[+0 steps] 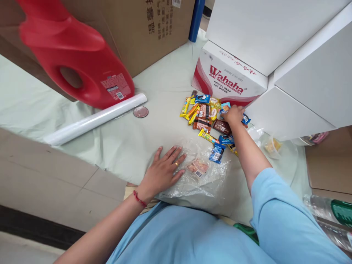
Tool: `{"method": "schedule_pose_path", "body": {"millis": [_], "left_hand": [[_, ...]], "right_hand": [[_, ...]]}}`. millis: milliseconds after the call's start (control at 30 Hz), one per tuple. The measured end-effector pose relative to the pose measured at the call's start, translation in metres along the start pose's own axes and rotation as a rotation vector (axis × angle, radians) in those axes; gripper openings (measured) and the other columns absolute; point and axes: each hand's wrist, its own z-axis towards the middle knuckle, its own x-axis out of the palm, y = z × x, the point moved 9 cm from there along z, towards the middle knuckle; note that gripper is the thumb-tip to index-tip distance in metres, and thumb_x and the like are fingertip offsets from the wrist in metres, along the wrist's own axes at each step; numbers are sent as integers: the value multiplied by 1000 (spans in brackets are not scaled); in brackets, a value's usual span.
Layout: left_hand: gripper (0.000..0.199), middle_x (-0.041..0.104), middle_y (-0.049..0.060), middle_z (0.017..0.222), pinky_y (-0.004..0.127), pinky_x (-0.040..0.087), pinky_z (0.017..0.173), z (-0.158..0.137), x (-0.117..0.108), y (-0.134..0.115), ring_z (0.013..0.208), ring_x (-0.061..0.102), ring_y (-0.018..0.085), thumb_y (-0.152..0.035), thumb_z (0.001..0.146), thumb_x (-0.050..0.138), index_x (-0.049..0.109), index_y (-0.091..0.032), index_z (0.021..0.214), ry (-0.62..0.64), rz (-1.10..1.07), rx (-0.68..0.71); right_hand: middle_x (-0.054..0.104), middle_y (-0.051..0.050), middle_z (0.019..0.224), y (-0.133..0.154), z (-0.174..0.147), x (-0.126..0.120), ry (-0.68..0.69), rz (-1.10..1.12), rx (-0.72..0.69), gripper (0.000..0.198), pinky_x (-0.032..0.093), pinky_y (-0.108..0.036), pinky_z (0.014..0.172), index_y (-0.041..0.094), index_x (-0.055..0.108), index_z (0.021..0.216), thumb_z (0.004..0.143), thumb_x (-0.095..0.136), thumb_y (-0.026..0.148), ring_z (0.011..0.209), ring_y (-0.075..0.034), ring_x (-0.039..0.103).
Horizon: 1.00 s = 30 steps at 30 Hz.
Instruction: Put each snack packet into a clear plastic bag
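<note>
My left hand [166, 168] lies flat with its fingers spread, on the edge of a clear plastic bag [211, 179]. On that bag sits a small snack packet [198, 168] with a pinkish-brown print. My right hand [233, 114] reaches over the far right side of a pile of wrapped snacks, its fingers apart and partly hidden. Near its thumb is a light blue packet [224, 107]; whether they touch, I cannot tell. Around it lie a dark brown packet [222, 127], a yellow stick packet [208, 136], a reddish-brown packet [202, 124] and a blue packet [217, 153].
A Wahaha carton [228, 77] stands behind the snacks, against white cabinets [302, 106]. To the left are a red jug [93, 66], a white roll [96, 119] and a round disc [140, 112] on pale cloth [132, 154]. Clear bottles [319, 205] lie at right.
</note>
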Motion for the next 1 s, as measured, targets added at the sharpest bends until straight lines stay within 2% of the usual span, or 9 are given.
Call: {"method": "schedule_pose_path", "body": {"millis": [200,300,367,567,700,800,867,933,1000], "left_hand": [[57,42,10,171,67,14,132,0,-1,-1,158,40,32,-49,108,45,47,-27,161,5,-11,-14],[63,41,13,171,66,15,132,0,-3,0,158,41,31,-48,108,45,37,-25,167,-13,-32,-20],[64,42,13,171,65,15,132,-1,-3,1,158,42,31,-48,109,43,35,-24,167,-16,-45,-21],[55,42,11,170,66,13,132,-2,-2,1,157,42,31,-43,111,38,44,-26,163,-20,-26,-33],[54,45,11,169,68,16,131,-2,-2,-1,155,45,33,-42,110,41,46,-27,162,-30,-2,-31],[53,47,11,168,68,16,131,-1,-3,-3,155,45,32,-42,110,40,50,-26,160,-32,10,-35],[52,47,12,168,67,16,131,-1,-3,-3,156,44,32,-42,111,39,52,-24,158,-28,16,-38],[52,46,12,168,66,16,131,-2,-2,-3,156,44,31,-42,111,38,53,-23,157,-25,17,-39],[52,46,11,168,66,16,132,-2,-2,-2,156,44,31,-42,111,38,53,-23,157,-28,10,-40]], "right_hand": [[68,-10,105,-1,-21,-42,-121,269,-170,14,45,-40,94,16,63,108,96,61,24,94,-21,55],[64,-2,93,-1,-76,-82,-203,572,-402,15,48,-35,87,22,60,100,95,66,35,83,-18,55],[62,1,87,-7,-119,-90,-74,773,-446,24,49,-32,78,24,60,98,92,72,44,76,-17,55],[64,0,81,-27,-231,-41,553,1030,-289,34,49,-29,63,26,62,92,86,78,56,71,-18,58],[76,-5,104,-14,-281,-8,901,1020,-364,32,58,-38,83,27,60,89,91,72,57,95,-24,71],[72,-12,136,-6,-282,-5,827,952,-477,30,49,-49,109,25,59,87,96,67,53,134,-31,62],[66,-14,146,-6,-273,-7,717,869,-528,26,44,-51,115,25,61,88,96,67,49,148,-33,51],[65,-15,147,-7,-270,-6,684,826,-532,21,44,-49,114,24,62,91,96,66,45,149,-32,50],[71,-13,137,-10,-271,0,698,814,-491,19,49,-46,108,25,62,94,96,64,43,136,-30,62]]}}
